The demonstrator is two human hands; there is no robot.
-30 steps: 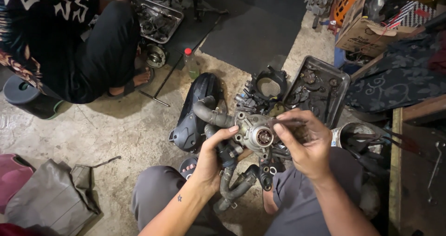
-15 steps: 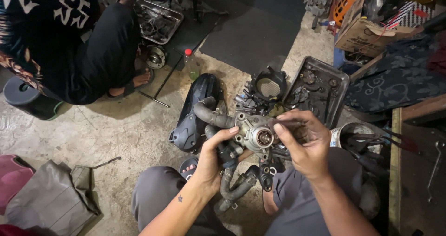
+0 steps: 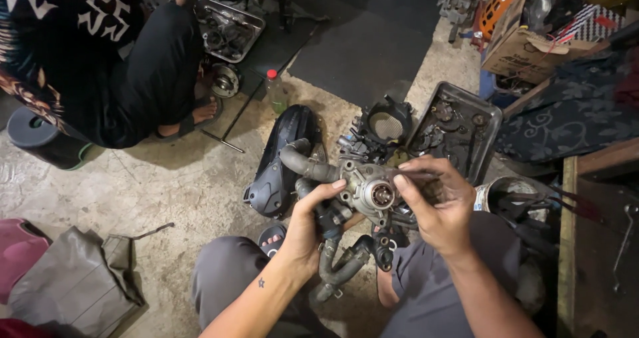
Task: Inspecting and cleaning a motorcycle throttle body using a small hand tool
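A grey metal pump housing [image 3: 369,188] with rubber hoses [image 3: 303,164] is held up over my knees. My left hand [image 3: 307,228] grips it from the left, thumb on its rim. My right hand [image 3: 436,201] closes on its right side, thumb by the round centre hub. More black hoses [image 3: 339,265] hang below the part, between my legs.
A black plastic engine cover [image 3: 279,158] lies on the concrete floor ahead. Beside it sit a black throttle body [image 3: 386,122] and a metal tray of parts [image 3: 459,128]. Another person in black [image 3: 100,58] squats at upper left. A bottle [image 3: 274,92] stands nearby.
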